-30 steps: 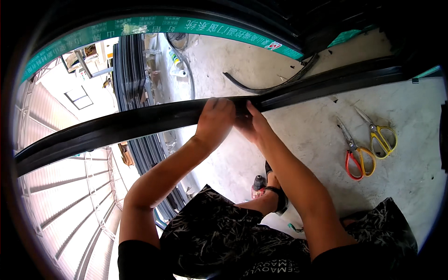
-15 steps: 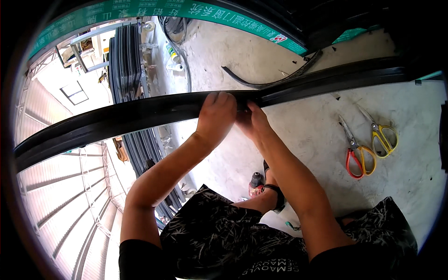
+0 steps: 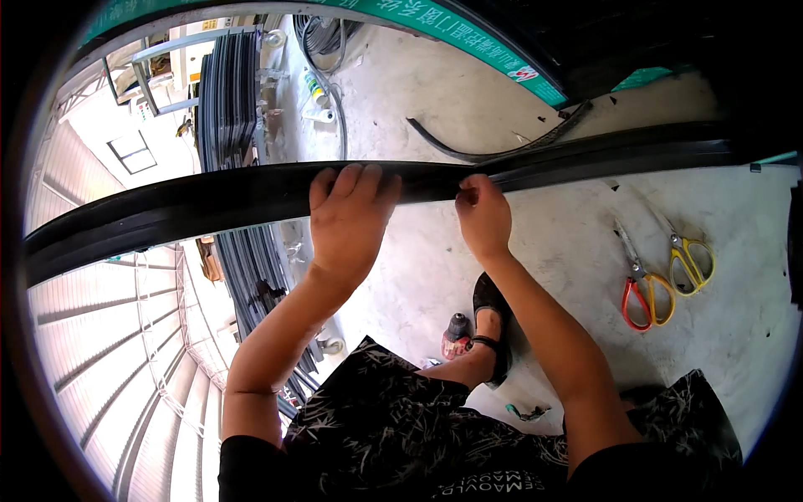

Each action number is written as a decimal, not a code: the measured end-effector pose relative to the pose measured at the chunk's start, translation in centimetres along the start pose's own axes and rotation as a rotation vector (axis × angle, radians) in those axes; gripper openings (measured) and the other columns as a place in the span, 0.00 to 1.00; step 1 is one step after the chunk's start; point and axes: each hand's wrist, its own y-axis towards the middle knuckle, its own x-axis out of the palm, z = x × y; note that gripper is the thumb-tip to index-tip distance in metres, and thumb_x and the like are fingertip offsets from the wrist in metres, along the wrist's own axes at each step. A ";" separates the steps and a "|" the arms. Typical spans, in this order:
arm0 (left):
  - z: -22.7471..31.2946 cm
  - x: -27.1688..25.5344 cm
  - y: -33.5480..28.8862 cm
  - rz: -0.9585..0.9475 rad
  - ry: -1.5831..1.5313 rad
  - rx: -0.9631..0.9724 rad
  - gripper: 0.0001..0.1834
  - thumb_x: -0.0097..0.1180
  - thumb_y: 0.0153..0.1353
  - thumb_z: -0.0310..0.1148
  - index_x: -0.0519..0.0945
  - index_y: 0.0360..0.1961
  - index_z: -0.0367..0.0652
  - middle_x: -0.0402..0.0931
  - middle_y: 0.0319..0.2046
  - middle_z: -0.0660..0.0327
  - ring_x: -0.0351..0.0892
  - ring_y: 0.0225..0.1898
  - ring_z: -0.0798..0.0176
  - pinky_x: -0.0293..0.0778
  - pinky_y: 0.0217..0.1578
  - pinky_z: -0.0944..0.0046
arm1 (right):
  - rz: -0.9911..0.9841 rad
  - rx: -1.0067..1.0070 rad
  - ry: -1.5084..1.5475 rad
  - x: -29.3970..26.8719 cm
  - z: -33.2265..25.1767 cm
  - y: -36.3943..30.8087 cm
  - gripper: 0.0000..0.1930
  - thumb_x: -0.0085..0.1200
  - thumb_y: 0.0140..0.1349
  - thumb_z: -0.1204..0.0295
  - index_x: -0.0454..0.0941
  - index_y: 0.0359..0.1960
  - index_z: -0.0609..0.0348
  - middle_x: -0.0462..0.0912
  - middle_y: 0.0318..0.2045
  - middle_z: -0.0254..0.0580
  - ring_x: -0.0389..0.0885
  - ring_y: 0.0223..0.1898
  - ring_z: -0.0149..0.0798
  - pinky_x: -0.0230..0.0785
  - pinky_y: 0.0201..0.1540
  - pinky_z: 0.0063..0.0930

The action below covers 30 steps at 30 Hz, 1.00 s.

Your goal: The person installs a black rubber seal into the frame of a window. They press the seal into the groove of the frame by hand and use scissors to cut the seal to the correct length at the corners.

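A long black frame profile (image 3: 217, 197) runs across the view in front of me, bowed by the lens. My left hand (image 3: 351, 217) lies on its near face, with the fingers bent over it. To the right, my right hand (image 3: 485, 217) is curled at the lower edge of the profile, thumb and fingers drawn together. Whatever those fingers hold, if anything, is hidden. Just beyond the right hand, the profile meets a second black length (image 3: 619, 155) that slants up to the right.
Red-and-orange-handled scissors (image 3: 644, 293) and yellow-handled scissors (image 3: 690, 259) lie on the concrete floor at right. A power drill (image 3: 457, 335) stands by my foot. Beyond the profile lie a curved black strip (image 3: 468, 155) and coiled cable (image 3: 322, 38). Stacked dark profiles (image 3: 227, 100) are at left.
My hands have moved apart: the left slid left along the profile, the right shifted right and came off its face to the lower edge. The view has shifted slightly.
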 end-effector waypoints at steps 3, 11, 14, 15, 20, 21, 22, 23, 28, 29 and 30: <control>0.1 0.1 0.4 0.008 0.016 -0.026 0.15 0.57 0.51 0.30 0.85 0.41 0.49 0.77 0.38 0.67 0.76 0.44 0.62 0.69 0.52 0.56 | 0.085 -0.473 0.075 -0.2 -1.5 -0.3 0.15 0.59 0.53 0.81 0.81 0.43 0.55 0.82 0.39 0.44 0.79 0.42 0.50 0.75 0.45 0.39; 0.7 0.9 1.0 -0.018 0.059 -0.032 0.14 0.57 0.47 0.29 0.85 0.37 0.44 0.77 0.35 0.65 0.76 0.40 0.60 0.73 0.46 0.58 | -0.025 -0.608 -0.106 -0.9 -3.9 -0.3 0.21 0.64 0.50 0.78 0.77 0.49 0.62 0.78 0.47 0.46 0.76 0.47 0.51 0.73 0.51 0.40; 1.0 1.0 1.1 -0.024 0.071 -0.025 0.13 0.57 0.47 0.30 0.84 0.36 0.44 0.77 0.34 0.64 0.75 0.39 0.60 0.73 0.45 0.59 | -0.003 -0.633 -0.121 -0.7 -4.2 -1.5 0.26 0.66 0.48 0.77 0.74 0.52 0.63 0.75 0.51 0.49 0.75 0.49 0.52 0.72 0.52 0.40; 1.0 1.0 1.1 -0.019 0.074 -0.021 0.13 0.56 0.47 0.30 0.84 0.35 0.43 0.77 0.34 0.64 0.75 0.39 0.60 0.73 0.44 0.59 | 0.013 -0.643 -0.115 -0.6 -4.4 -2.0 0.27 0.66 0.48 0.76 0.74 0.52 0.63 0.74 0.52 0.49 0.74 0.50 0.52 0.72 0.53 0.41; 0.9 0.8 1.1 -0.001 0.040 -0.006 0.11 0.56 0.47 0.31 0.83 0.33 0.44 0.76 0.33 0.64 0.75 0.39 0.61 0.73 0.44 0.60 | 0.056 -0.662 -0.128 0.5 -4.6 -1.6 0.30 0.69 0.44 0.73 0.73 0.53 0.63 0.73 0.53 0.49 0.74 0.52 0.51 0.72 0.55 0.40; 0.9 0.7 1.1 -0.005 0.016 -0.008 0.10 0.56 0.47 0.30 0.83 0.32 0.44 0.76 0.33 0.64 0.75 0.39 0.61 0.73 0.44 0.60 | 0.058 -0.687 -0.150 1.0 -4.6 -1.5 0.30 0.69 0.45 0.72 0.73 0.52 0.63 0.73 0.52 0.49 0.74 0.52 0.51 0.72 0.55 0.40; 0.9 0.7 1.0 -0.004 -0.008 -0.018 0.10 0.56 0.47 0.30 0.83 0.32 0.44 0.76 0.33 0.64 0.75 0.39 0.61 0.73 0.44 0.60 | 0.050 -0.704 -0.171 1.5 -4.5 -1.3 0.30 0.69 0.45 0.71 0.73 0.51 0.63 0.74 0.51 0.49 0.74 0.52 0.51 0.72 0.54 0.40; 0.9 0.7 0.9 -0.004 -0.007 -0.014 0.09 0.56 0.47 0.30 0.83 0.32 0.44 0.76 0.33 0.65 0.75 0.39 0.61 0.73 0.44 0.60 | 0.036 -0.728 -0.194 1.9 -4.4 -1.2 0.29 0.69 0.45 0.70 0.73 0.51 0.62 0.75 0.51 0.49 0.75 0.52 0.50 0.73 0.54 0.40; 0.7 0.8 0.8 -0.030 -0.028 -0.020 0.10 0.55 0.48 0.30 0.83 0.33 0.44 0.77 0.35 0.64 0.75 0.43 0.60 0.73 0.45 0.59 | 0.115 -0.829 -0.362 3.8 -3.8 -0.1 0.26 0.66 0.48 0.67 0.74 0.49 0.61 0.77 0.47 0.47 0.76 0.50 0.49 0.73 0.54 0.39; 0.6 0.6 0.7 -0.018 -0.054 -0.017 0.10 0.56 0.49 0.30 0.83 0.34 0.44 0.77 0.36 0.63 0.76 0.43 0.59 0.73 0.45 0.58 | 0.099 -0.837 -0.369 3.9 -3.8 -0.1 0.25 0.66 0.49 0.67 0.74 0.49 0.61 0.78 0.46 0.47 0.76 0.50 0.48 0.73 0.53 0.39; 0.6 0.5 0.5 -0.011 -0.080 -0.021 0.10 0.57 0.49 0.29 0.83 0.35 0.44 0.78 0.37 0.63 0.76 0.44 0.58 0.73 0.46 0.58 | 0.105 -0.835 -0.378 3.8 -3.8 -0.2 0.26 0.66 0.49 0.67 0.74 0.49 0.61 0.78 0.45 0.47 0.76 0.49 0.48 0.73 0.53 0.39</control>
